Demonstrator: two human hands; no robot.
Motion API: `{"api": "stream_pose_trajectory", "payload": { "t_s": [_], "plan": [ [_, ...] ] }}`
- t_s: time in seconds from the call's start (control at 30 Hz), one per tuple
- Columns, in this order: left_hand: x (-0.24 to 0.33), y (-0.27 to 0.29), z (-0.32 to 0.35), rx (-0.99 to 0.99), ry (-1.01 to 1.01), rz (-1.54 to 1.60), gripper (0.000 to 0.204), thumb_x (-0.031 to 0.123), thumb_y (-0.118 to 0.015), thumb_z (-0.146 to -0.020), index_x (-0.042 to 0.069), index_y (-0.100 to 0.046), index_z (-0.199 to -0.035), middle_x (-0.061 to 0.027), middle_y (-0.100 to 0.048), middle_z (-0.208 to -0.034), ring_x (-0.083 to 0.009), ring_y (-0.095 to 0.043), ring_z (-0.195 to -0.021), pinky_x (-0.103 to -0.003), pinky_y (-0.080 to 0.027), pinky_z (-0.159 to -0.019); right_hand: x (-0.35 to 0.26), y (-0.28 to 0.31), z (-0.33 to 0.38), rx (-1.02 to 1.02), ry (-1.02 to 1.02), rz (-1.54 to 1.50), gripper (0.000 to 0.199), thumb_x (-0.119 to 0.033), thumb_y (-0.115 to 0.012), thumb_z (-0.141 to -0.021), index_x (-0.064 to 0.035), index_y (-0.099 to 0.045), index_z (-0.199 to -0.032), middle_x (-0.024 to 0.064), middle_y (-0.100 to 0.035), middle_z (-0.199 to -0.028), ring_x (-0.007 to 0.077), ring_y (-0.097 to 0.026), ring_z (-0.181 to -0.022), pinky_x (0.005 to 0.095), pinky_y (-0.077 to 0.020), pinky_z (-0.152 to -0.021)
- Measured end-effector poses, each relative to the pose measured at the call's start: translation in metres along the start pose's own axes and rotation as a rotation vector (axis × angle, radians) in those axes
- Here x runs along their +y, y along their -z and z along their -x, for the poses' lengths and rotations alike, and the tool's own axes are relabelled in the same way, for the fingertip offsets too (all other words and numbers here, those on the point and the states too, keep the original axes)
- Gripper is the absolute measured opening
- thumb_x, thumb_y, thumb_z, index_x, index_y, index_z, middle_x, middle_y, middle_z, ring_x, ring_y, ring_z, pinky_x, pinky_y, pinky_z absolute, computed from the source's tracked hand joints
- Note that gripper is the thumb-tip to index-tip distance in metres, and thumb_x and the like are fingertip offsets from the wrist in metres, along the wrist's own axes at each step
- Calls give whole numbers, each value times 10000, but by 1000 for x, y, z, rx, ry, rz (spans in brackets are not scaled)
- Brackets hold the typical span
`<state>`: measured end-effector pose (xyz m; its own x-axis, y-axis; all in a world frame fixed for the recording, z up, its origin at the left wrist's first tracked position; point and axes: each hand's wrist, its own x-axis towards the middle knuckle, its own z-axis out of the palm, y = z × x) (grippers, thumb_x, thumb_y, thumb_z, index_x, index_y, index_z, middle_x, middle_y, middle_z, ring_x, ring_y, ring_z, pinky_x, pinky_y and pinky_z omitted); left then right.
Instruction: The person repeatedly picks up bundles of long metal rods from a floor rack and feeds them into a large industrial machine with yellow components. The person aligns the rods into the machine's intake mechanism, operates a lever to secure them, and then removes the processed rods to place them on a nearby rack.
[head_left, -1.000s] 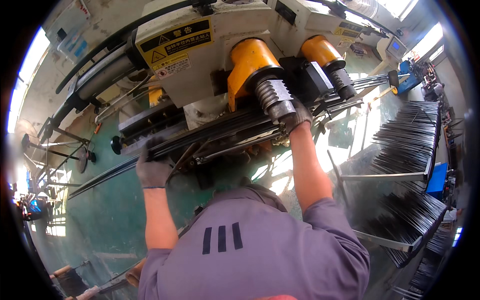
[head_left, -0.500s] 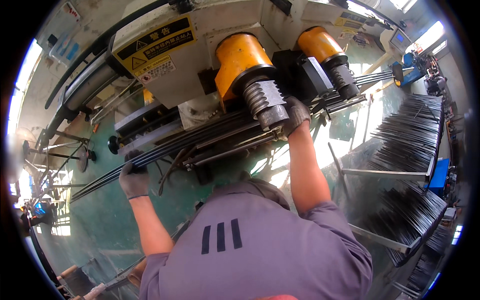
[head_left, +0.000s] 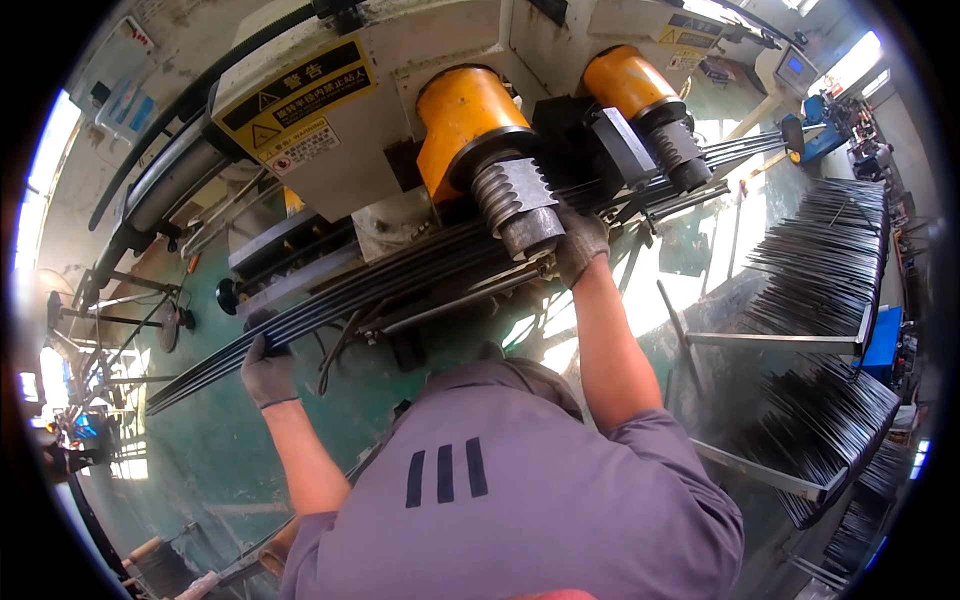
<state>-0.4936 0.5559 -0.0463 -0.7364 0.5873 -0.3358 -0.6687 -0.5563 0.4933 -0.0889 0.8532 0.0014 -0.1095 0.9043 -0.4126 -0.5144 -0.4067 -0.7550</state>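
Note:
Several long dark metal rods [head_left: 330,305] run side by side through a bending machine [head_left: 390,120], slanting from the lower left up to the right. Toward their left end, my left hand [head_left: 268,372], in a grey glove, is closed around them. My right hand [head_left: 581,243], gloved in dark grey, grips the rods just beside the nearer ridged steel roller [head_left: 516,200]; its fingertips are partly hidden behind that roller. Orange housings, one nearer [head_left: 468,120] and one farther [head_left: 630,82], carry the two ridged rollers above the rods.
Racks stacked with dark rods [head_left: 820,270] stand at the right, with a metal bar [head_left: 775,344] jutting from one. A yellow warning sign [head_left: 300,95] marks the machine's side. Below the rods hangs a bent rod or cable [head_left: 340,350]. A round-based stand [head_left: 170,330] is at far left.
The rods have spread slightly apart near my left hand, whose fingers sit a little lower. My right hand has shifted slightly left along with the whole view.

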Motion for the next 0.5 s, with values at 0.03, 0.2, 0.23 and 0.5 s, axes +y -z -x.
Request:
{"api": "stream_pose_trajectory", "payload": {
  "t_s": [0.03,0.2,0.23,0.5],
  "plan": [
    [-9,-2,4,-23,-2,-9,351,-10,-416,-914,-60,-565,-1227,-194,-602,-1244,-333,-541,-1218,-470,-387,-1117,-1,-4,2,54,-9,36,360,-291,-614,-954,26,-612,-1124,114,-663,-1053,220,-639,-934,341,-519,-811],
    [-70,-34,25,-204,131,34,316,19,-420,-959,-54,-543,-1241,-179,-578,-1262,-314,-513,-1223,-447,-334,-1133,9,30,-30,192,-5,339,680,-561,-551,-917,-2,-517,-1301,120,-581,-1215,278,-572,-993,430,-518,-824],
    [-82,-38,29,-249,141,30,305,46,-421,-975,-48,-543,-1237,-179,-584,-1249,-319,-518,-1210,-455,-335,-1129,6,18,-16,215,-9,376,703,-579,-544,-916,-2,-502,-1316,119,-573,-1223,274,-569,-986,423,-515,-826],
    [-41,-58,28,106,-31,-12,377,237,-352,-1041,-49,-557,-1179,-180,-618,-1190,-330,-554,-1174,-490,-400,-1083,30,87,19,44,39,188,588,-487,-527,-971,34,-532,-1244,146,-671,-1057,240,-674,-926,364,-558,-814]
  ]
}}
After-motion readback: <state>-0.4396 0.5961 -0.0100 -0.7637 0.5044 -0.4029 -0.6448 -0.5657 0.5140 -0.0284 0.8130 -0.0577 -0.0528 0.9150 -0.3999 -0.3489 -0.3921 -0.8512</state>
